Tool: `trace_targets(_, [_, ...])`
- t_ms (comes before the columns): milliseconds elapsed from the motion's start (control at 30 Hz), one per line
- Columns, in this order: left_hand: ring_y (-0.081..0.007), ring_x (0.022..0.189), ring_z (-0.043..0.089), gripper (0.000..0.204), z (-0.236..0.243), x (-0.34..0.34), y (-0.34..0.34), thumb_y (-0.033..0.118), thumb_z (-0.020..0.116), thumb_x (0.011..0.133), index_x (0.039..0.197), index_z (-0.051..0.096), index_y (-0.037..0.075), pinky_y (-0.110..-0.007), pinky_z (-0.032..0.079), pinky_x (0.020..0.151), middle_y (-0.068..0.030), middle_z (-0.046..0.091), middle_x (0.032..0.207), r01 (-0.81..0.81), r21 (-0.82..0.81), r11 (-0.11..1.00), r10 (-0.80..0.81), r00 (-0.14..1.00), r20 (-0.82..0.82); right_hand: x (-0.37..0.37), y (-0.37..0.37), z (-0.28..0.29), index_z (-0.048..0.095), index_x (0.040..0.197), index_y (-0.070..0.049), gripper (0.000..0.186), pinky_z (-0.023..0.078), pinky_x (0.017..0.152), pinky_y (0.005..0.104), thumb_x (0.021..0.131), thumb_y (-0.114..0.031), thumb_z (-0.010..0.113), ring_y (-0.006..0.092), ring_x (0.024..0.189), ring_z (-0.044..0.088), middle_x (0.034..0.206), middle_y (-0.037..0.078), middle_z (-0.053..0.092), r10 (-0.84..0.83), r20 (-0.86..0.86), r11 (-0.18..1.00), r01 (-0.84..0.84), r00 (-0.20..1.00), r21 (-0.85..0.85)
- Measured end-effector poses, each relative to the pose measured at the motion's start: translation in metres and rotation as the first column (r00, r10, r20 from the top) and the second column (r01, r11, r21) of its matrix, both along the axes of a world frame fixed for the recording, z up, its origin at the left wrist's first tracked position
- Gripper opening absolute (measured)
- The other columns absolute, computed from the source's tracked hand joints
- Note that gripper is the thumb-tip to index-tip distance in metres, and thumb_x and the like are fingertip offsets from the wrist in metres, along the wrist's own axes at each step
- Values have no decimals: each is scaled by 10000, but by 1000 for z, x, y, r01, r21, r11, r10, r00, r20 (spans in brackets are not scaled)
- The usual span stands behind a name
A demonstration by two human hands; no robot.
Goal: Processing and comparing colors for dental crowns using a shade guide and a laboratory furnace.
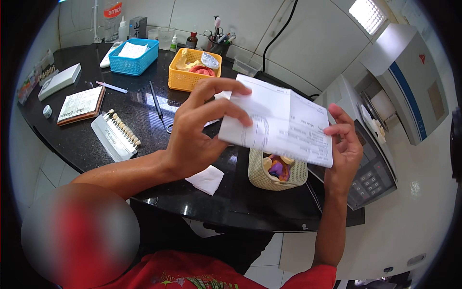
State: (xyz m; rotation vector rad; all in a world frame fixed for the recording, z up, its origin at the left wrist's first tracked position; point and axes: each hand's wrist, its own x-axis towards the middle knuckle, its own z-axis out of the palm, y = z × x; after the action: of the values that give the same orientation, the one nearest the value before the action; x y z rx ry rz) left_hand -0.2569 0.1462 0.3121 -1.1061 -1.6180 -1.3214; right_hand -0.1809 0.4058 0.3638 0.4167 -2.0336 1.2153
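Observation:
Between my two hands I hold up a white printed paper form (274, 120), creased down its middle and marked with tooth-arch drawings. My left hand (199, 125) grips its left edge, fingers on top and thumb beneath. At the right edge, my right hand (342, 147) pinches the sheet. Partly covered by the form stands a cream basket (269, 184) holding purple and orange dental pieces. A folded white paper (207, 179) lies on the black counter below my left wrist.
A tooth shade guide (115, 137), a notepad (81, 105) and a long dark tool (156, 100) lie on the left. Blue (134, 67) and yellow (180, 83) baskets stand at the back, near a pen holder (219, 45). A machine with a keypad (368, 180) borders the right.

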Motion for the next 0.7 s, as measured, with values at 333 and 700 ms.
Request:
trace_targets(333, [-82,908,625,261,1,1,2,78,628,944,1173,535,-6,-221,511,723,-69,655,1034,283,298,912,-408,697,589,4,-6,-9,625,1093,48,209,495,663,215,922,-64,669,81,791,624,926,65,679,6,226,984,34,974,-175])
trace_targets(700, [-45,799,600,276,3,-6,-1,170,593,988,1188,549,-15,-184,477,617,-47,676,976,256,246,935,-355,663,660,-4,-5,4,655,1111,67,223,525,802,243,923,-50,679,97,872,654,980,87,705,-11,213,990,42,977,-137])
